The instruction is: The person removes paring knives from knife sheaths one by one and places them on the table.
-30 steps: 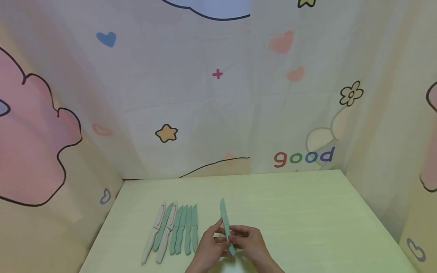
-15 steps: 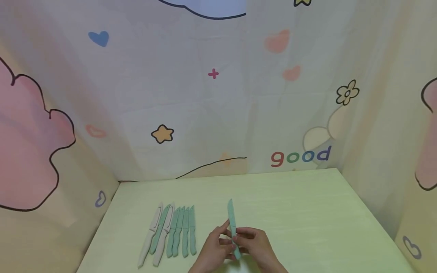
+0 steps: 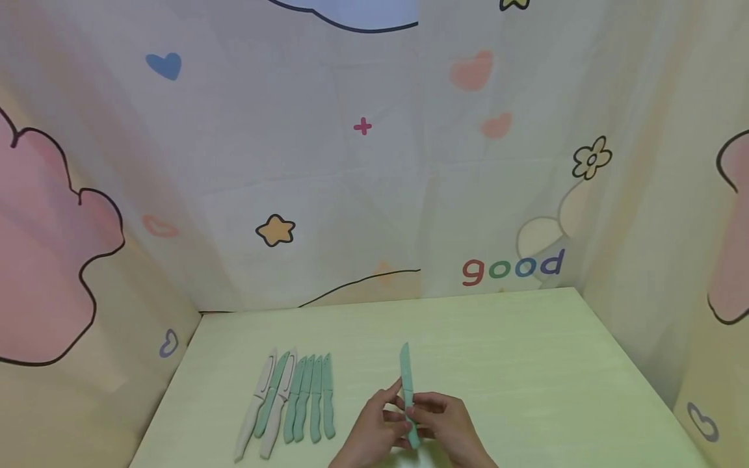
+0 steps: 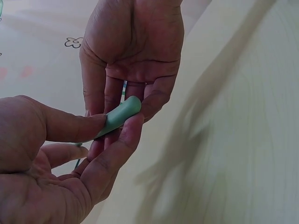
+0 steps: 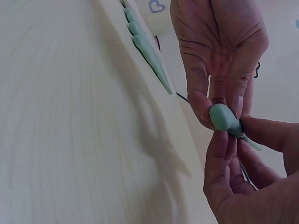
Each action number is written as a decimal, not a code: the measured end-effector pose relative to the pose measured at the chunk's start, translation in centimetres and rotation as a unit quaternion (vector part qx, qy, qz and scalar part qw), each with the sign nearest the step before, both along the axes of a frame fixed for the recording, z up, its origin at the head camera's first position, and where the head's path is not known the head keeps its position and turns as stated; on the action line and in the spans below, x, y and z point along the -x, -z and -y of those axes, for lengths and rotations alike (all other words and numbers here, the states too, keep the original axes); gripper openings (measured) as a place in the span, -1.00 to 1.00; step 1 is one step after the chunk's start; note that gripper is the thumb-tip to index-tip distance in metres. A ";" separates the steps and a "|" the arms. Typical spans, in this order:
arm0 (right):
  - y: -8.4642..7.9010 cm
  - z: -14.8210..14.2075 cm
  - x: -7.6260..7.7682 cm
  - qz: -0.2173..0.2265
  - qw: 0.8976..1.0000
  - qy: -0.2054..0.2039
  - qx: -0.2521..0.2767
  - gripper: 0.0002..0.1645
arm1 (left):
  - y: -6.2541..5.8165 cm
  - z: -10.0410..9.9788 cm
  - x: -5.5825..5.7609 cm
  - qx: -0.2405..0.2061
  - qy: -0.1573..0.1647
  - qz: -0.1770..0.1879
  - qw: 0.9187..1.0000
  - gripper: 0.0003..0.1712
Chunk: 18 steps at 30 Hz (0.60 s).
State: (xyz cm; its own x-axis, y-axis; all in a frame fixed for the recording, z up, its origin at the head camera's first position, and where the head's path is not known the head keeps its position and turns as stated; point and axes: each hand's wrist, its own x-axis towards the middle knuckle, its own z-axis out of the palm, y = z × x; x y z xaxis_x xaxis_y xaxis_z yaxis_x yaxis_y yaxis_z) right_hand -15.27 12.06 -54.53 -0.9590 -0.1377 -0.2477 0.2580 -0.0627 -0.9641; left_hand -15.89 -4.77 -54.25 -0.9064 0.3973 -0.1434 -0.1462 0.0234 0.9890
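Observation:
A mint-green knife [image 3: 407, 383], its blade tip pointing away from the person, is held above the table between both hands. My left hand [image 3: 374, 426] pinches its handle between thumb and fingers from the left. From the right, my right hand [image 3: 443, 419] pinches the same handle a little farther up. In the left wrist view the rounded handle end [image 4: 124, 114] shows between the fingertips of both hands. The right wrist view shows that handle butt [image 5: 224, 116] nearly end-on. Fingers partly cover the middle of the handle.
Left of the hands, several mint-green knives [image 3: 315, 400] and two white knives [image 3: 250, 416] lie side by side on the pale green table [image 3: 497, 364]. Behind the table hangs a printed curtain [image 3: 328, 149], with more cloth at both sides.
Both hands, still holding the green knife, have shifted right in the head view, and the blade now points more nearly straight away. The scene has slid slightly left. The laid-out knives keep their arrangement.

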 end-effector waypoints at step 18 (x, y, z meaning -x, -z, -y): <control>0.0 -1.2 -0.8 0.008 1.000 0.009 0.002 -0.46 | 0.2 -0.7 0.1 -0.015 0.023 0.025 0.999 -0.14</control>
